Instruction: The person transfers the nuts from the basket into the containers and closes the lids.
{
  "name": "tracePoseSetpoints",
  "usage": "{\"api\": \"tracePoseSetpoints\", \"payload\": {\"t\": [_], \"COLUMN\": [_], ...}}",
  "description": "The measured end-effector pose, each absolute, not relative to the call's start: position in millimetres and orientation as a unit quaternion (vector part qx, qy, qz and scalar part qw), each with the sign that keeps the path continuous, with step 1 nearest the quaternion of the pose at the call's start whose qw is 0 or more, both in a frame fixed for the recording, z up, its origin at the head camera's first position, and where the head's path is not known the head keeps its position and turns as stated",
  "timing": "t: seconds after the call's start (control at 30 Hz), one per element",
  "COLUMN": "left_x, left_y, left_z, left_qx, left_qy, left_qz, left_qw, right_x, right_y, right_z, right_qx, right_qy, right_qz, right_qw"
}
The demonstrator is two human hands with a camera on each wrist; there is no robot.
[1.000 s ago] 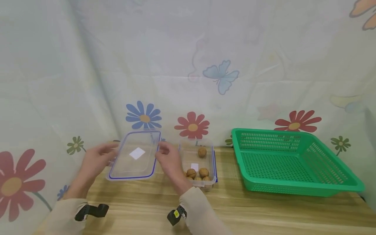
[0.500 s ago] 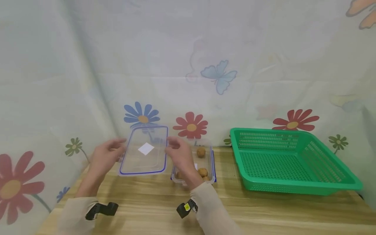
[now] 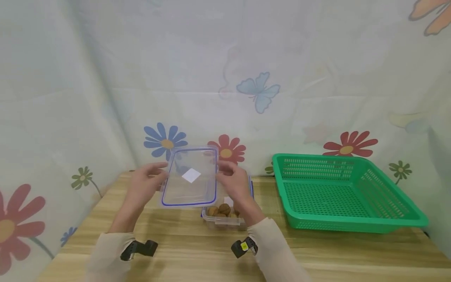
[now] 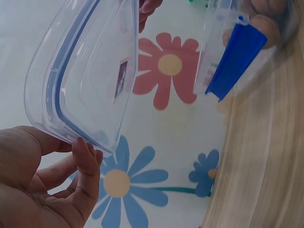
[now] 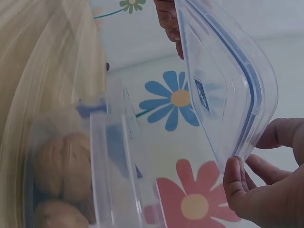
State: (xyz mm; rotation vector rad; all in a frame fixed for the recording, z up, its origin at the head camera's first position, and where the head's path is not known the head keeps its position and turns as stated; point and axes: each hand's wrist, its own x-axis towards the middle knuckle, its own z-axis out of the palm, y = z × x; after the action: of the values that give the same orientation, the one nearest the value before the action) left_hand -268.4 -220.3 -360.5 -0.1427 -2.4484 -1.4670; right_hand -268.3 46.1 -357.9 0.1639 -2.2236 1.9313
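Observation:
Both hands hold a clear plastic lid [image 3: 183, 192] with a blue seal and a white diamond label, raised above the table and tilted. My left hand [image 3: 143, 183] pinches its left edge between thumb and fingers; my right hand [image 3: 235, 182] pinches the right edge. Below and behind the lid stands a clear food container [image 3: 225, 221] with several walnuts [image 3: 224, 209] in it, partly hidden by the lid and right forearm. Blue clip flaps [image 4: 237, 59] hang at the container's sides. In the right wrist view, walnuts [image 5: 61, 166] show through its wall.
A green plastic basket [image 3: 347, 222] with slotted walls stands on the right of the wooden table [image 3: 190, 250]. A pale curtain [image 3: 197, 78] printed with flowers and butterflies hangs behind the table.
Both hands have moved right with the lid, which has risen a little and now overlaps the left part of the container in the head view.

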Motion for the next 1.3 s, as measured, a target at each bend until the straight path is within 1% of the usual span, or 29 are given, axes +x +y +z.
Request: {"api": "tracePoseSetpoints", "payload": {"t": [0.3,0.47,0.67,0.87,1.13,1.3], "left_x": [-281,-287,-292,-293,-291,-290], "left_y": [-185,-164,-146,-134,-128,-127], "left_z": [-363,-363,-363,-363,-363,-362], "left_qx": [-0.054,-0.062,-0.064,-0.063,-0.068,-0.074], "left_qy": [-0.823,-0.809,-0.796,-0.782,-0.766,-0.750], "left_qz": [-0.548,-0.570,-0.588,-0.610,-0.631,-0.649], "left_qw": [0.138,0.131,0.124,0.114,0.105,0.097], "right_x": [-266,-265,-263,-266,-265,-264], "right_y": [81,99,118,131,143,150], "right_z": [-353,-349,-349,-353,-349,-347], "right_qx": [0.053,0.025,0.033,0.039,0.016,0.025], "right_qy": [-0.753,-0.776,-0.788,-0.794,-0.787,-0.783], "right_qz": [0.648,0.623,0.606,0.597,0.612,0.616], "right_qw": [0.104,0.098,0.102,0.106,0.077,0.084]}}
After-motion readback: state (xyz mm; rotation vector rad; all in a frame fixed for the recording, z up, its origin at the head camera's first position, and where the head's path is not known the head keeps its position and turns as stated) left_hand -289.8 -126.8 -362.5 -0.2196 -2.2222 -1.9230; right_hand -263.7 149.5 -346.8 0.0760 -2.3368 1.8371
